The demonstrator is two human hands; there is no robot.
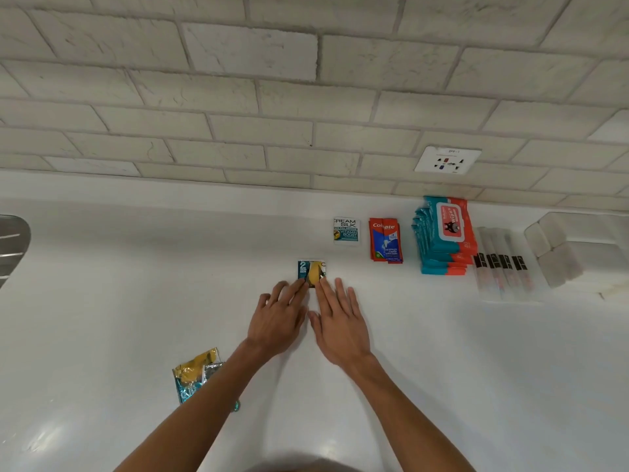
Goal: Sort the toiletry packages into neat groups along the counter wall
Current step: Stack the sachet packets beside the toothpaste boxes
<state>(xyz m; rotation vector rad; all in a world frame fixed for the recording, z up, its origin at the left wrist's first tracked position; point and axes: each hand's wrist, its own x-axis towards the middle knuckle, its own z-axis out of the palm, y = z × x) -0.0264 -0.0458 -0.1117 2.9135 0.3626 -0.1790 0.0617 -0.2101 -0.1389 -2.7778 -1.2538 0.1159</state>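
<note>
White counter (102, 301) under pale brick wall (238, 97)

Teal/yellow sachet (311, 272); red/blue toothpaste sachets (386, 240); teal/coral wipes (442, 236).

White brick-tile wall (258, 97) w/ grey grout, white outlet plate (447, 160), glossy white counter (136, 267), soft overhead glare

Home kitchen, tiled backsplash (238, 97), white counter (136, 267), sink (12, 243)
</note>
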